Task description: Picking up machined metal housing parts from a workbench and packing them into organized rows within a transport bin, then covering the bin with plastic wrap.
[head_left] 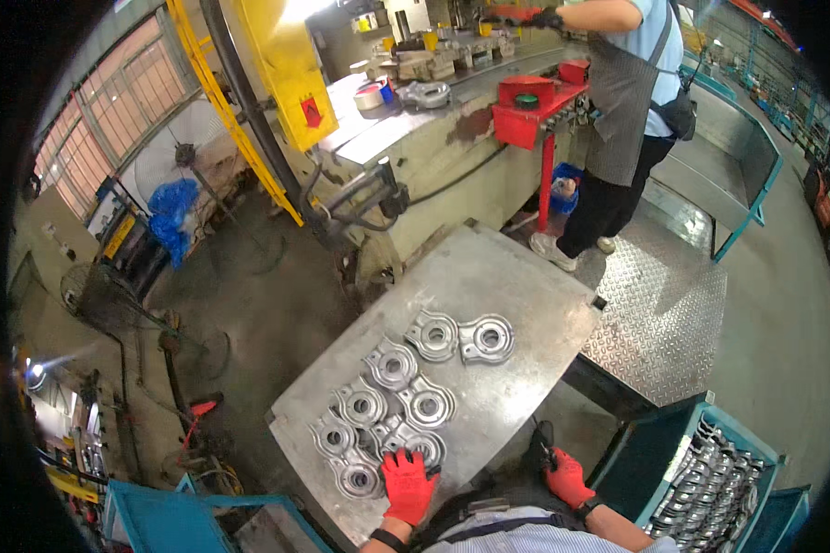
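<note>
My left hand [409,487], in a red glove, lies with its fingers stretched out against the near edge of a stamped metal part [424,445]. The thumb is apart from the fingers. Several similar round, silvery parts with a central hole and a flared side, such as this ring-shaped part [427,403], lie grouped on a metal table [516,396]. Past the table's near right side, my right hand [568,478], also red-gloved, is closed with curled fingers. Something thin and dark shows at its fingertips, too small to name.
At lower right stands a teal bin [655,470] filled with metal parts [710,484]. A teal frame [157,521] is at lower left. Beyond the table, a person in an apron [618,111] works at a large press [452,152], near a red control stand [526,111].
</note>
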`<state>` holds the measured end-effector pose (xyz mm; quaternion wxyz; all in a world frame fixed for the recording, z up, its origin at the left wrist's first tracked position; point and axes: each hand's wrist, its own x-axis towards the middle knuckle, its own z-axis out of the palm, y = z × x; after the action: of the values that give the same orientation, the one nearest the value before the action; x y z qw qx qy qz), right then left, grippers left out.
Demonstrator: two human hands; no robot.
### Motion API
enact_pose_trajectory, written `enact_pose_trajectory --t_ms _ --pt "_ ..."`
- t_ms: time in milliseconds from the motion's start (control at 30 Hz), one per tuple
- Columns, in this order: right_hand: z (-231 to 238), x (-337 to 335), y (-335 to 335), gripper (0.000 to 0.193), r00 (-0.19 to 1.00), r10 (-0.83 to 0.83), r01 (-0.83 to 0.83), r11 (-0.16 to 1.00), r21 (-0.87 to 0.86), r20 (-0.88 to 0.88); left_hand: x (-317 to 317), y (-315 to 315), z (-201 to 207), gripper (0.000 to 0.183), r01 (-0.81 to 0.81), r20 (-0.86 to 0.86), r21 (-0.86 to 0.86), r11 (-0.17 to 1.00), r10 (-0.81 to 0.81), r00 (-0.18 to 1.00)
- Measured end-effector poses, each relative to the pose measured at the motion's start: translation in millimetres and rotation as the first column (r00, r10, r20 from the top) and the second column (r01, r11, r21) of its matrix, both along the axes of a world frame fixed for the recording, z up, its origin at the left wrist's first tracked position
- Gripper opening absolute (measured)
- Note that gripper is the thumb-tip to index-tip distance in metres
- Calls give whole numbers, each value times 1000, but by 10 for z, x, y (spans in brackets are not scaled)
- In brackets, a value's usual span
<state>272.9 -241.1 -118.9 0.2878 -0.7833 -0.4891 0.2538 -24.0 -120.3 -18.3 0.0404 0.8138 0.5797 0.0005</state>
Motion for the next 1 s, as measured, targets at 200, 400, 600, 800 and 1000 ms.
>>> enact_pose_trajectory --t_ms 200,400,600,800,1000 --pt "-215 -10 -47 36 999 -27 28 999 23 -24 -125 -63 -167 79 61 -90 -83 995 -69 994" --pt "-171 -54 7 35 1000 -6 6 1000 -13 17 -272 -92 -207 64 167 -116 -48 985 -171 978" --pt "-184 -15 113 33 998 60 -60 998 16 5 -445 -64 -406 40 413 -61 -7 911 -412 909" --pt "-299 -28 170 27 995 95 -94 995 -32 38 -447 56 -151 34 507 -2 -73 859 -509 861" --pt "-253 -108 215 28 994 110 -109 993 -52 9 -611 158 242 31 520 39 -37 853 -519 854"
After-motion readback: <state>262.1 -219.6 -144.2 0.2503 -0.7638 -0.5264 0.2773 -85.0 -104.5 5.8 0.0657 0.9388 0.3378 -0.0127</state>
